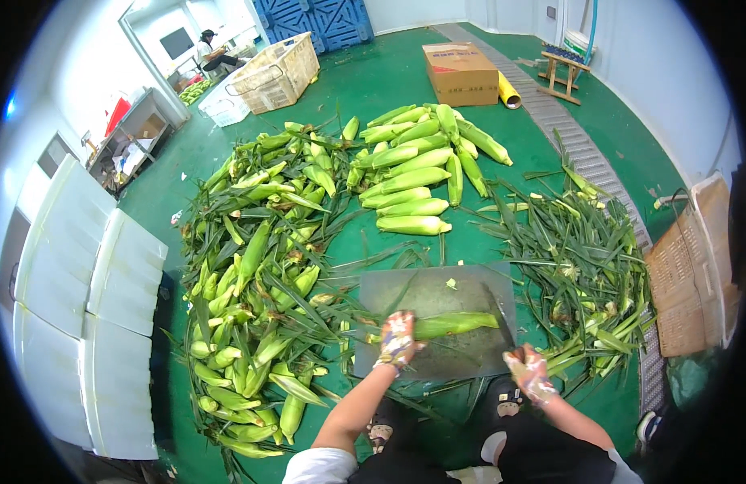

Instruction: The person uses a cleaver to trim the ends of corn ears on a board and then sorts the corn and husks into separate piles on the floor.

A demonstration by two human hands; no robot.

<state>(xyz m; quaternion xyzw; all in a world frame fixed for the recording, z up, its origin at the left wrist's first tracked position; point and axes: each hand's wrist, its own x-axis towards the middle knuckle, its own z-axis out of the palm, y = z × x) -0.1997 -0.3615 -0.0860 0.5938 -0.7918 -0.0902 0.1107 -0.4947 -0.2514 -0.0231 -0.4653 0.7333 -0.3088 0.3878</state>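
A green corn ear in its husk point(454, 325) lies crosswise on a grey cutting board point(433, 363) on the floor before me. My left hand point(398, 340), in a patterned glove, grips the ear near its left end. My right hand point(530, 372), gloved alike, holds the handle of a knife point(501, 311). The dark blade points away from me, beside the right tip of the ear; whether it touches the husk I cannot tell. A small pale corn scrap point(451, 283) rests on the board's far part.
Unsorted corn with long leaves point(252, 260) is heaped on the left. Husked-in ears point(412, 181) lie stacked beyond the board, and cut leaves point(578, 260) pile up at right. Farther off are a cardboard box point(463, 81), a plastic crate point(276, 72) and a seated person point(212, 51).
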